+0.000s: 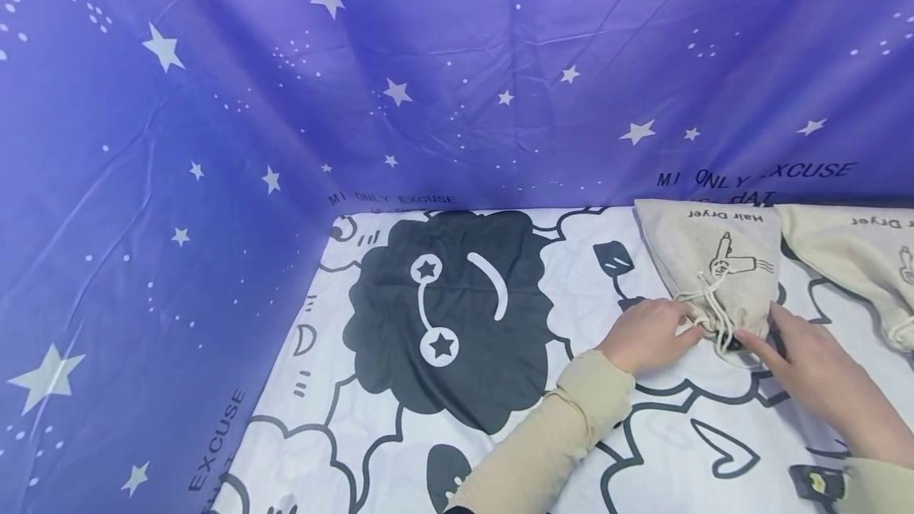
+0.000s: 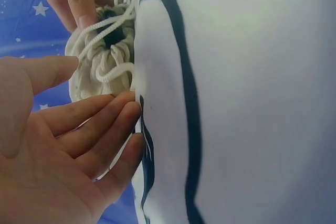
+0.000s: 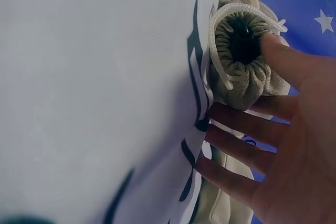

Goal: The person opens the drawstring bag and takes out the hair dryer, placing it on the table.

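A beige drawstring bag [image 1: 717,252] printed "Hair Dryer" lies on the patterned cloth, its gathered mouth toward me and white cords over it. My left hand [image 1: 653,335] is at the left of the mouth, fingers nearly straight and thumb apart from them beside the cord [image 2: 100,27]. On the opposite side, my right hand [image 1: 821,363] has its thumb at the gathered rim and its extended fingers spread along the bag's side. The mouth [image 3: 244,43] shows a round dark opening in the right wrist view; the contents are hidden inside.
A second beige bag [image 1: 857,252], also printed with a hair dryer, lies at the right, partly out of frame. A white cloth [image 1: 671,458] with black cartoon prints covers the surface. Blue-purple star-printed fabric [image 1: 457,86] rises behind and at the left.
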{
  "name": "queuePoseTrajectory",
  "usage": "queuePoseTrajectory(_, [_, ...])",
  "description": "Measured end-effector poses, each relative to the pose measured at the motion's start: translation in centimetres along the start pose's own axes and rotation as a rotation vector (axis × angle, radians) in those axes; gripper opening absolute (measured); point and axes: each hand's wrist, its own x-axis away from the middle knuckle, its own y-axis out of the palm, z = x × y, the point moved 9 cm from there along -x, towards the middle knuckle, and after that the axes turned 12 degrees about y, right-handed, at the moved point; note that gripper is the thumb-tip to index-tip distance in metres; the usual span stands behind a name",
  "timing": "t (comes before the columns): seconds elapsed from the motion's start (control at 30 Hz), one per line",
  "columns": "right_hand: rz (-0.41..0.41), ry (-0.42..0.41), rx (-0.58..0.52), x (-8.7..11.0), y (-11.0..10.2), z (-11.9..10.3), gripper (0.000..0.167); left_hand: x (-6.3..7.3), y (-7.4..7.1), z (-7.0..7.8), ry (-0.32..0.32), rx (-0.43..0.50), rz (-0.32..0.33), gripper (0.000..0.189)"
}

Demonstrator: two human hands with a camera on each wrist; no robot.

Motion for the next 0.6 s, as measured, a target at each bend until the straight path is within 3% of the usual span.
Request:
queuePoseTrajectory(0.1, [0.033, -0.046, -0.018, 0.0, -0.2, -0.3, 0.037, -0.3, 0.4, 0.3, 0.008, 0.024, -0.001, 0.031])
queuePoseTrajectory(0.27, [0.064, -0.089, -0.025, 0.0, -0.4, -0.6, 0.034, -0.7, 1.0, 0.6, 0.018, 0.051, 0.005, 0.035])
queuePoseTrajectory(0.47, [0.054, -0.07, -0.021, 0.1, -0.3, -0.7, 0.036, -1.0, 1.1, 0.8, 0.027, 0.056, 0.031, 0.027])
queuePoseTrajectory(0.6, [0.052, -0.049, -0.02, 0.1, -0.4, -0.7, 0.036, -1.1, 1.4, 1.2, 0.045, 0.056, -0.002, 0.03])
